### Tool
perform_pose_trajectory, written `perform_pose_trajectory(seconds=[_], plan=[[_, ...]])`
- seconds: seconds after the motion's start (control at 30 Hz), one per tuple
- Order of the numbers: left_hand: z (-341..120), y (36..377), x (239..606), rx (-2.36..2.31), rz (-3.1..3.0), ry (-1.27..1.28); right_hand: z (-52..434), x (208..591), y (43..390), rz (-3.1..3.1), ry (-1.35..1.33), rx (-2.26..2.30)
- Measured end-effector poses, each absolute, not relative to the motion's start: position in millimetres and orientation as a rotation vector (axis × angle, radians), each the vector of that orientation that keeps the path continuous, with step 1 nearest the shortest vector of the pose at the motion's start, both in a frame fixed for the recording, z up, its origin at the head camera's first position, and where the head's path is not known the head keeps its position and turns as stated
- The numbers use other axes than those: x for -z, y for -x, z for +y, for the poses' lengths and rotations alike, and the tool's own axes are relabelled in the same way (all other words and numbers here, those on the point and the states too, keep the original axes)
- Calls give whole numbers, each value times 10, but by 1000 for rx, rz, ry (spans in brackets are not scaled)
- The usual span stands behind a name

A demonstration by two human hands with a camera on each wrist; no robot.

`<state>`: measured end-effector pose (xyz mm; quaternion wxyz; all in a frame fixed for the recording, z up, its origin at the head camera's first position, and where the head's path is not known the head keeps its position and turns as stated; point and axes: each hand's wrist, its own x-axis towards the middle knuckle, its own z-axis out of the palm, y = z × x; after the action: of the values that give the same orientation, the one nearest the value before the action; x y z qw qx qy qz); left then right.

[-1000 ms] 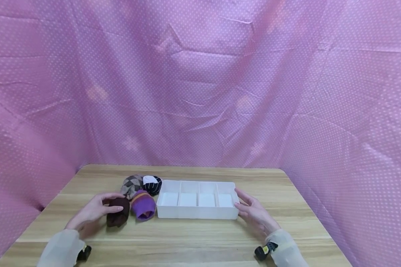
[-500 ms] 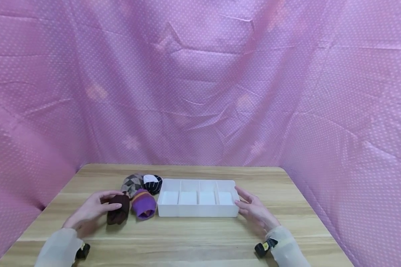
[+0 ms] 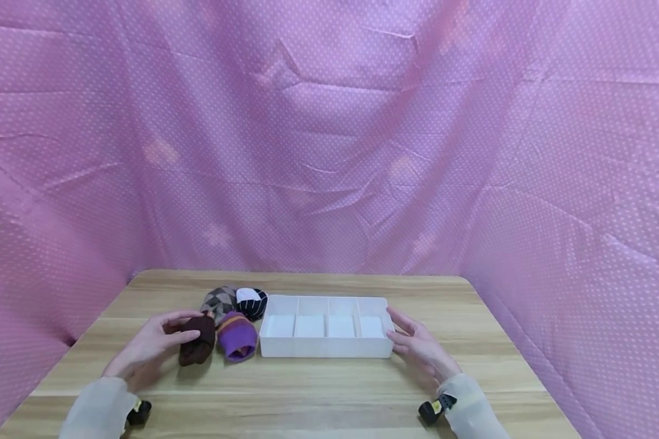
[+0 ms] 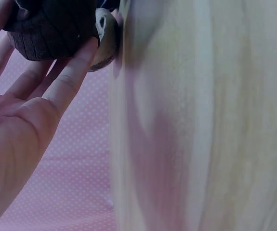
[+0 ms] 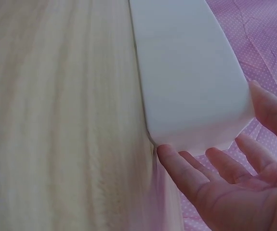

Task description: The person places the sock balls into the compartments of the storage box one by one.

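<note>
My left hand (image 3: 149, 342) holds a dark brown balled-up sock (image 3: 198, 346), thumb on the near side and fingers around the far side. In the left wrist view the fingertips press against the ribbed knit of this sock (image 4: 56, 29). Just right of it sits a purple sock ball (image 3: 238, 337) with an orange stripe. Behind are a grey-brown argyle sock ball (image 3: 219, 302) and a black-and-white one (image 3: 251, 303). My right hand (image 3: 421, 349) rests its spread fingertips against the right end of a white divided box (image 3: 326, 348), whose compartments hold nothing.
The wooden table (image 3: 318, 396) carries all of this. Its back edge meets a pink dotted cloth (image 3: 329, 183) that also hangs on both sides. Each wrist wears a small black camera on a strap, the right one (image 3: 431, 413) close over the table.
The brown sock has shifted slightly to the right and away from me, with the left hand around it. The right hand and the box look nearly still.
</note>
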<state>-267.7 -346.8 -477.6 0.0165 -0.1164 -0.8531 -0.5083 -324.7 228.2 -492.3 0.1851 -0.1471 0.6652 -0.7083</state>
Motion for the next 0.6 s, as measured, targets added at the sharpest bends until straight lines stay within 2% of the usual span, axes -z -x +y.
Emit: perform_pose_trajectory(seconds=[0.6], plan=[[-3340,2719,4687,1571,-2566,251,2288,4935,3253,1880,402,1994]])
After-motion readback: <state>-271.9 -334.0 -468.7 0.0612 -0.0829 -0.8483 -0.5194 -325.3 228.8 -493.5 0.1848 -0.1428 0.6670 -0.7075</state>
